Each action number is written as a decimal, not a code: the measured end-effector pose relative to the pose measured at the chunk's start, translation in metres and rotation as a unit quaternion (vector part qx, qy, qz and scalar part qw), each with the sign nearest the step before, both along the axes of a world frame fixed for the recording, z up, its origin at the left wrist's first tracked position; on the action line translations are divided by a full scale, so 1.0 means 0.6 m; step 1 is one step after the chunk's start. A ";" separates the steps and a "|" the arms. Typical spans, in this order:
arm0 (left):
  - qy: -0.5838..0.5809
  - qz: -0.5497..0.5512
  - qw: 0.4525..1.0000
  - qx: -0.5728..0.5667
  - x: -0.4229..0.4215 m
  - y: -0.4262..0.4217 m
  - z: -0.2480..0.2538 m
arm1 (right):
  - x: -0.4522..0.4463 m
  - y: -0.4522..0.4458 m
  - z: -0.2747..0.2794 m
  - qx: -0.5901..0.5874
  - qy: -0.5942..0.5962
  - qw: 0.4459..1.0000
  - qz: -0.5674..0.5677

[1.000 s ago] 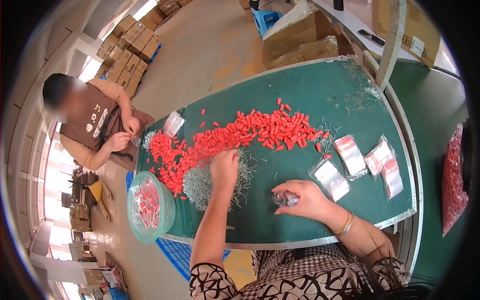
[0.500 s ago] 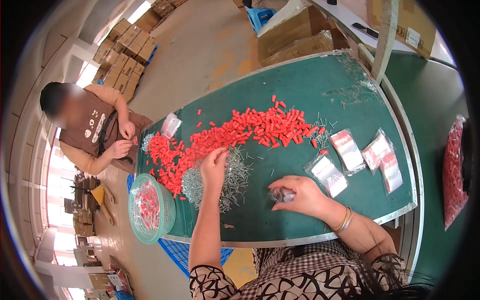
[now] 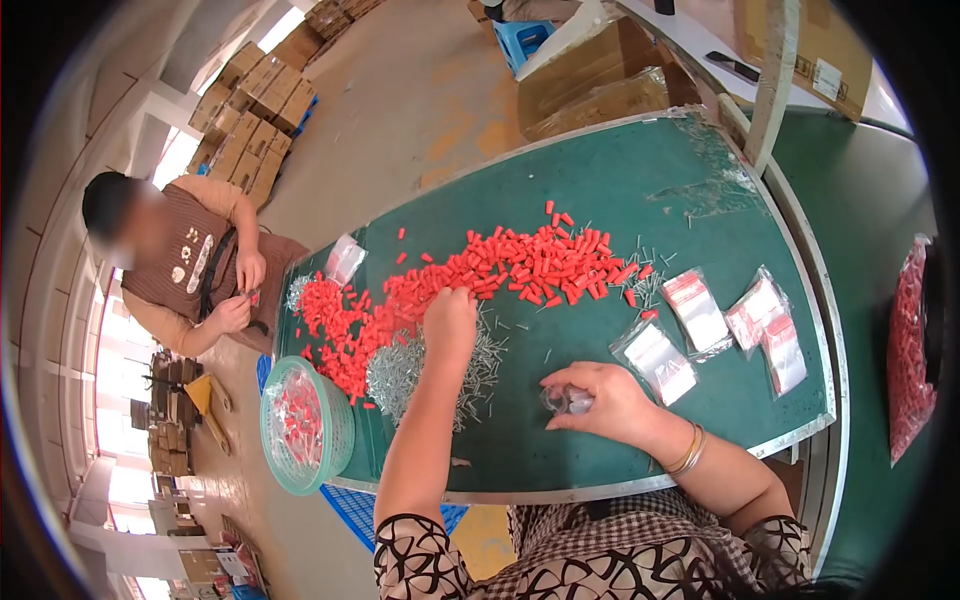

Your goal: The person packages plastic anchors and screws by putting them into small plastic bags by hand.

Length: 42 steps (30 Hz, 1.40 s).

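My left hand (image 3: 451,318) is at the near edge of a pile of small red plastic plugs (image 3: 540,262), above a heap of silver screws (image 3: 400,375). Its fingers are curled downward and closed; the fingertips are hidden behind the hand, so what they hold cannot be seen. My right hand (image 3: 612,402), with bangles at the wrist, rests low over the green table (image 3: 560,470). Between its thumb and fingers is a small clear plastic bag (image 3: 568,400). Packs of flat red-and-clear bags (image 3: 655,362) lie to the right of the plugs.
A mint-green basket (image 3: 340,425) of filled bags stands at the table's left corner. Across the left end, a co-worker (image 3: 190,255) handles something small. Cartons (image 3: 590,95) stand beyond the far edge; a bag of red pieces (image 3: 908,350) is at far right.
My left hand has moved right and slightly up, from over the screws to the edge of the red plugs. My right hand keeps the clear bag nearly in place. The co-worker's hands have shifted.
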<state>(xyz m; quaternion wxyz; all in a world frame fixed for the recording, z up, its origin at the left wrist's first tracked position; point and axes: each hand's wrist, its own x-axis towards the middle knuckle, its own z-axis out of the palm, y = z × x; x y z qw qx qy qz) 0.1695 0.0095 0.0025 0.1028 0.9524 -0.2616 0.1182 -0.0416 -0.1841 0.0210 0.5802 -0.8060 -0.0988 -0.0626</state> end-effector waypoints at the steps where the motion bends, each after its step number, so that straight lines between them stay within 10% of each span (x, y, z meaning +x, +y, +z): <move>1: 0.007 0.019 1.000 0.010 -0.001 -0.005 0.000 | 0.000 -0.001 0.002 0.000 -0.006 1.000 -0.004; 8: 0.058 0.027 0.997 0.051 0.027 -0.013 -0.002 | 0.000 -0.004 0.005 0.030 0.004 0.999 -0.020; 11: -0.010 0.009 1.000 -0.024 -0.012 -0.019 0.025 | 0.001 -0.007 0.005 0.048 0.015 0.998 -0.043; 16: 0.231 -0.099 0.930 -0.267 -0.176 -0.035 0.118 | 0.005 -0.006 0.000 0.083 0.038 0.994 -0.065; 23: 0.176 -0.216 0.935 -0.217 -0.235 -0.035 0.132 | 0.005 -0.002 -0.003 0.086 0.052 0.993 -0.059; 35: 0.176 -0.091 0.942 -0.271 -0.221 -0.021 0.126 | -0.001 -0.003 0.007 0.084 0.008 0.995 -0.050; 42: 0.056 -0.135 0.985 -0.089 -0.106 -0.009 0.040 | -0.004 0.002 0.004 0.027 -0.019 0.999 -0.037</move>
